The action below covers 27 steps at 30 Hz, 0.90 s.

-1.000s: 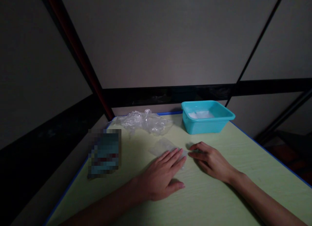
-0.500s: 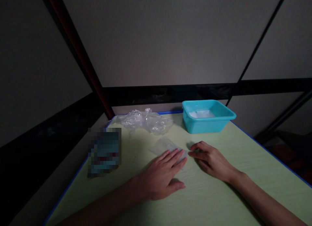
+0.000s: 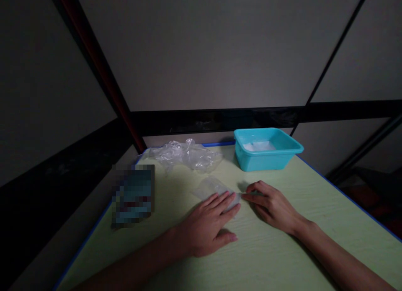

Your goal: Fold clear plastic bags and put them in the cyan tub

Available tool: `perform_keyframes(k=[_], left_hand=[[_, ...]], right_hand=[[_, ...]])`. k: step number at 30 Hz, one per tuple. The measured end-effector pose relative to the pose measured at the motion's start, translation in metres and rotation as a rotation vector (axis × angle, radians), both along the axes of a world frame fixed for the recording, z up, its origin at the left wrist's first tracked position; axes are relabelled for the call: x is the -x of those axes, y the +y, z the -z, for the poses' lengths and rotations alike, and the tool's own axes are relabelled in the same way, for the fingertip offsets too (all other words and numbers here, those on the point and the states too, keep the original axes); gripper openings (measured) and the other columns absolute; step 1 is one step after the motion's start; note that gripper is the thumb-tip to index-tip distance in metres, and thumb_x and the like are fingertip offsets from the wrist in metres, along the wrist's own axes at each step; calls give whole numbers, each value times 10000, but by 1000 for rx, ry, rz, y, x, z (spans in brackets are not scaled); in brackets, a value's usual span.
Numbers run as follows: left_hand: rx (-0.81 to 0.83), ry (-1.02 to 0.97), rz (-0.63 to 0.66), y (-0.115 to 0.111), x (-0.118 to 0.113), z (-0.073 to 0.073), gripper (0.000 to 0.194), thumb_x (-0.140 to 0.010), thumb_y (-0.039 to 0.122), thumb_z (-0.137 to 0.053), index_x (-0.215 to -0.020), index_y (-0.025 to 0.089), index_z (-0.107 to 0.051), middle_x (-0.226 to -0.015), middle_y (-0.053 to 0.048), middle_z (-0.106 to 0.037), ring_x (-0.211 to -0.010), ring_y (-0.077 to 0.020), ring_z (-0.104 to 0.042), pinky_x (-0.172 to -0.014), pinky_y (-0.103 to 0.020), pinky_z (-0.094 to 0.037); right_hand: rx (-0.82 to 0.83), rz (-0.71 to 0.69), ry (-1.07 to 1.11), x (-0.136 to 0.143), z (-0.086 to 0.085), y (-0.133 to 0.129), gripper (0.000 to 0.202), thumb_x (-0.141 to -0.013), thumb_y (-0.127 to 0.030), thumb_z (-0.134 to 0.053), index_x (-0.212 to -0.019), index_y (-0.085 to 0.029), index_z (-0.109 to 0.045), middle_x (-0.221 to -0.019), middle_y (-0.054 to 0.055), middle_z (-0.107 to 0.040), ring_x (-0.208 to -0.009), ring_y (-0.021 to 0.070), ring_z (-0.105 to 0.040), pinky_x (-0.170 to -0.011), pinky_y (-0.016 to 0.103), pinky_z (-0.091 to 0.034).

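Observation:
A small clear plastic bag (image 3: 210, 187) lies flat on the pale green table (image 3: 251, 261). My left hand (image 3: 209, 228) rests palm down over its near part, fingers stretched out and thumb apart. At the bag's right end, my right hand (image 3: 271, 205) pinches the bag's edge between thumb and fingertips, just above the tabletop. Much of the bag's near side is hidden under the left fingers.
A turquoise plastic basin (image 3: 264, 161) with something white and flat (image 3: 260, 146) inside stands at the back right. Crumpled clear plastic (image 3: 188, 155) lies at the back left. A blurred-out item (image 3: 135, 197) sits by the left edge. A wall rises behind the table.
Both hands keep nearly the same places. The right hand's fingers have closed a little more at the bag's edge. The view has shifted very slightly.

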<state>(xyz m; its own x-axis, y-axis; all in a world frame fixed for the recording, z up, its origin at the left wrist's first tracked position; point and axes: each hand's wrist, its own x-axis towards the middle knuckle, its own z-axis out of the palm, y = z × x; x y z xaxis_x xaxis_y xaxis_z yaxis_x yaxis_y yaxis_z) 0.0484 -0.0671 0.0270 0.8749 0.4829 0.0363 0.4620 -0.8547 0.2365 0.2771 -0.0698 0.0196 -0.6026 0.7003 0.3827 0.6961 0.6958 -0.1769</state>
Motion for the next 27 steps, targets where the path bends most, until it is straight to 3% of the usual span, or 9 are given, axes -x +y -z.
perform_keyframes(k=[15, 27], left_hand=[[19, -17, -42, 2, 1, -3, 561, -866, 476, -284, -1335, 178, -208, -1414, -60, -152, -1292, -201, -103, -1052, -342, -128], [-75, 83, -196, 38, 33, 9, 571, -868, 496, -247, -1340, 188, -157, -1419, -73, -116, -1296, -199, -58, -1038, -366, -107]], right_hand=[[49, 24, -15, 1, 2, 1, 338, -780, -86, -398, -1023, -197, -604, -884, 94, -514, -819, 195, -494, -699, 322, -449], [60, 9, 4, 3, 1, 1, 330, -774, -65, -393, -993, -185, -609, -878, 93, -506, -818, 194, -493, -696, 317, -447]])
